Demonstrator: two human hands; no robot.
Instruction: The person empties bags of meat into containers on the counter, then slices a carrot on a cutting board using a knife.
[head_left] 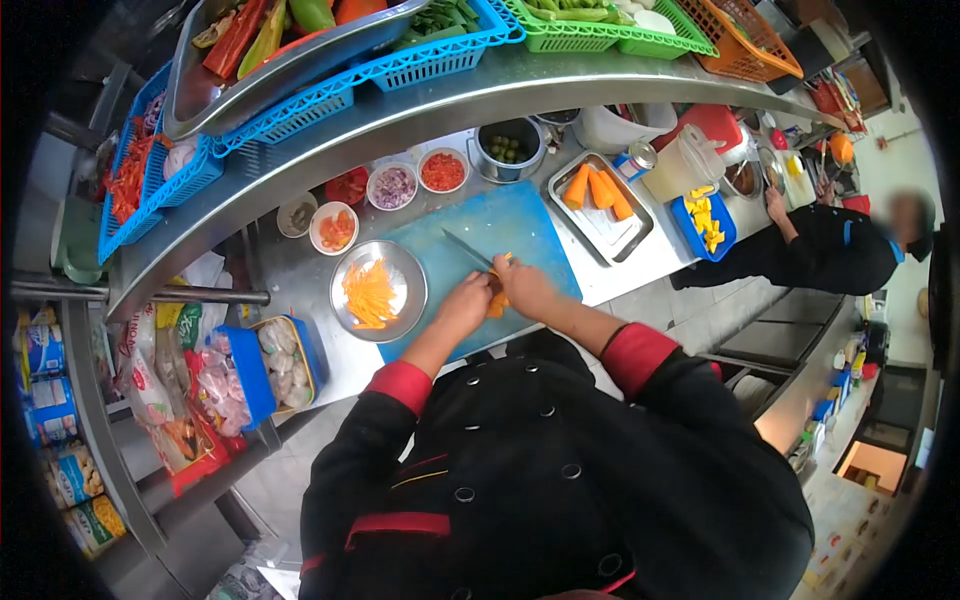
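My right hand (526, 287) is closed around the handle of a kitchen knife (464, 246), its blade pointing away to the upper left over the blue cutting board (515, 215). Close beside it, my left hand (466, 305) has its fingers bent over a piece of carrot (496, 305) on the board. The hands partly cover the carrot, so its cut end is hard to make out. Left of the board, a steel bowl (408, 270) holds a heap of carrot strips (369, 293). To the right, a metal tray (634, 243) contains several peeled carrots (604, 194).
Small bowls of chopped onion (391, 186) and diced red vegetable (442, 171) stand behind the board, near a pot (506, 150). A steel shelf (420, 98) with vegetable baskets overhangs the counter. A blue container (724, 238) sits at right; another person (822, 245) works beyond.
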